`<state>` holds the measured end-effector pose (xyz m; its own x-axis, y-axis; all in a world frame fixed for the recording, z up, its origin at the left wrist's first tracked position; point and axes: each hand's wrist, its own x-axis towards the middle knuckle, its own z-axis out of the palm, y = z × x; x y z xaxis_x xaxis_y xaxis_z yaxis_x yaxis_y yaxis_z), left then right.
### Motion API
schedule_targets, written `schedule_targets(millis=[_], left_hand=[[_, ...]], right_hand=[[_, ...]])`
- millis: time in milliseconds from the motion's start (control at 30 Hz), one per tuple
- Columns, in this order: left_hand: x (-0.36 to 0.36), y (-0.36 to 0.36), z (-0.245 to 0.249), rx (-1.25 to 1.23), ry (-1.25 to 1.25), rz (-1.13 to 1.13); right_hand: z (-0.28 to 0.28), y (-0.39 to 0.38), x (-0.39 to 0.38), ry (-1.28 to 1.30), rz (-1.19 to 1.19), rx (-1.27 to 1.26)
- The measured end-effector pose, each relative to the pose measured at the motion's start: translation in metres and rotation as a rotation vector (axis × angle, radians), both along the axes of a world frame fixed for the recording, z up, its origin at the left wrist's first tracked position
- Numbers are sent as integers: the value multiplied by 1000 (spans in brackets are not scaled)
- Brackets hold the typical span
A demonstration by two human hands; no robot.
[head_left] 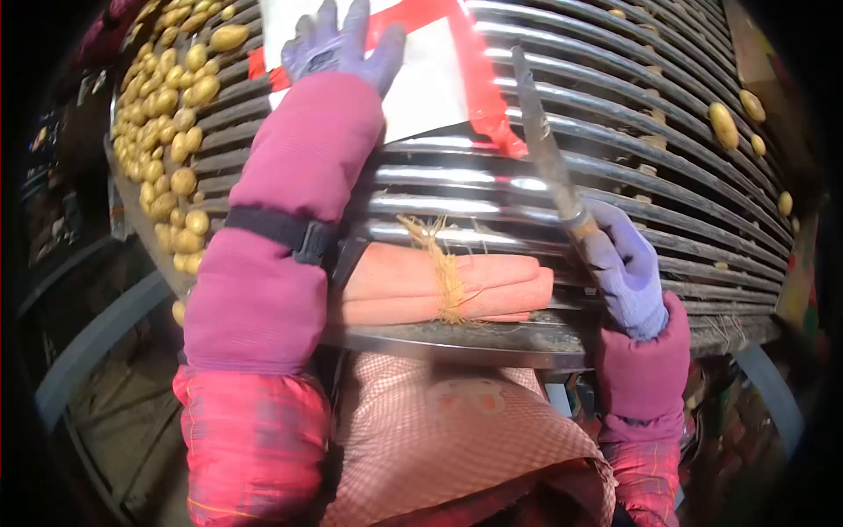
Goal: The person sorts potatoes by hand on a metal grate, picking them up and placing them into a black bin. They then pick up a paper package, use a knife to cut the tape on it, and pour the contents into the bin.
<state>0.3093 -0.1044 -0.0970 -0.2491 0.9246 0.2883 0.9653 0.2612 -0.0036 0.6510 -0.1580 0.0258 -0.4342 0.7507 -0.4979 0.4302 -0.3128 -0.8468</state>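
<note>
My left hand (342, 48), in a purple work glove, lies with fingers spread on a flat white piece (430, 92) edged with red tape (483, 79). That piece rests on the metal rollers. In my right hand (628, 272), gloved the same way, is a knife (543, 132) with a long, stained blade, gripped by its handle and pointing up and away from me. Between my forearms, at the near edge of the rollers, sits a folded pink-orange bundle (395, 285) tied with frayed yellowish twine (448, 285).
Many potatoes (162, 132) crowd the left side of the roller table (702, 189). Several stray potatoes (724, 126) lie along its right side. A metal rim (492, 350) borders the table's near edge, close to my checked apron (457, 439).
</note>
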Motion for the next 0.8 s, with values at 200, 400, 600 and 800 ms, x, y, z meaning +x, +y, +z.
schedule_targets(millis=[200, 400, 600, 800], left_hand=[[-1, -4, 16, 53, -125, 9], [-5, -2, 16, 35, -236, -69], [-4, -4, 16, 32, -264, 25], [-2, -6, 16, 52, -221, -15]], right_hand=[[7, -11, 11, 100, -12, -320], [4, -21, -18, -163, 209, -173], [2, -1, -49, -165, -103, -375], [0, 29, -87, 86, -230, -570]])
